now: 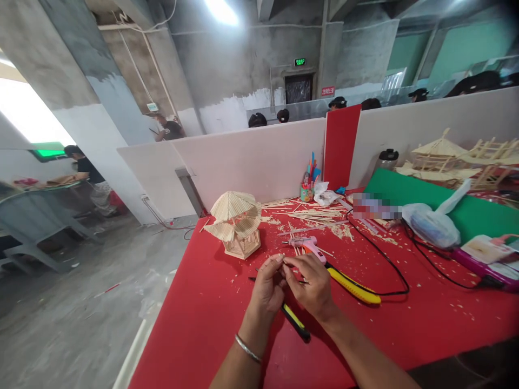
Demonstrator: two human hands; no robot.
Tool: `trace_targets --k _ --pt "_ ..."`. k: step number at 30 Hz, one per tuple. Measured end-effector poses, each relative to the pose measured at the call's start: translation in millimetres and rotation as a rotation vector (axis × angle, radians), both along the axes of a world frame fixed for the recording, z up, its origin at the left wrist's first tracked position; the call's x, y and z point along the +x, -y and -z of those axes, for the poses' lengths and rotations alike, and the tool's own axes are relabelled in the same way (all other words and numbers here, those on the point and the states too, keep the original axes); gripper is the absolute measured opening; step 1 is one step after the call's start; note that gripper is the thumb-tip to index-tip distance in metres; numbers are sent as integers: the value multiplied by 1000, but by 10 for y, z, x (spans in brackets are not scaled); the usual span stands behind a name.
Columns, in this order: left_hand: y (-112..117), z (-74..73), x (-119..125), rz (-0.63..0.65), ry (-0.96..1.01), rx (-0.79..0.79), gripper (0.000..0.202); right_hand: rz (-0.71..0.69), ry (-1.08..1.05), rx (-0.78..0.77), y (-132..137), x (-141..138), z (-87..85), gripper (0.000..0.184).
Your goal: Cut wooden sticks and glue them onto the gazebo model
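My left hand and my right hand meet over the red table, thumbs and fingertips pinched together. Whatever sits between the fingertips is too small to make out. Beneath them lies a tool with a black and yellow handle, its working end partly hidden. A pink glue gun rests just beyond my right hand. Beside that hand is a long yellow handle, its other end covered. Further left stands a small pavilion model of pale wooden sticks, with a two-tiered roof.
Loose wooden sticks and chips litter the red table. Behind are a pen cup, a red board and a white partition. A black cable crosses the right side, near a plastic bag and a green board.
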State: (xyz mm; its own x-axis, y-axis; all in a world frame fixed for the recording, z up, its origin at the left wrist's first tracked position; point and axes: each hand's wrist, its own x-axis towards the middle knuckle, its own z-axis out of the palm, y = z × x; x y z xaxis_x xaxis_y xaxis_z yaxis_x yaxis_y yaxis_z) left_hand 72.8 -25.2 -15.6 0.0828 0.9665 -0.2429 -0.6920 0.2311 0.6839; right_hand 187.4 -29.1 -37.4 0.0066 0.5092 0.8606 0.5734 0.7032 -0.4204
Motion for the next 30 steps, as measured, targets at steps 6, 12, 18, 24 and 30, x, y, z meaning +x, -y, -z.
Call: trace_targets --k 6,12,18,24,30 --pt "-28 -98 -88 -59 21 18 32 38 61 48 -74 -117 -130 15" --pt "-120 -170 -337 -407 73 10 25 35 81 58 -322 -515 -366 16" --pt "-173 -209 -487 -498 109 -62 42 7 109 45 -585 -884 -397 17" --pt "-168 -173 -507 -410 31 -28 46 -4 117 35 -691 -937 -390 18" --pt "-168 -132 -495 -412 8 7 60 -32 102 28 -740 -955 -393 18"
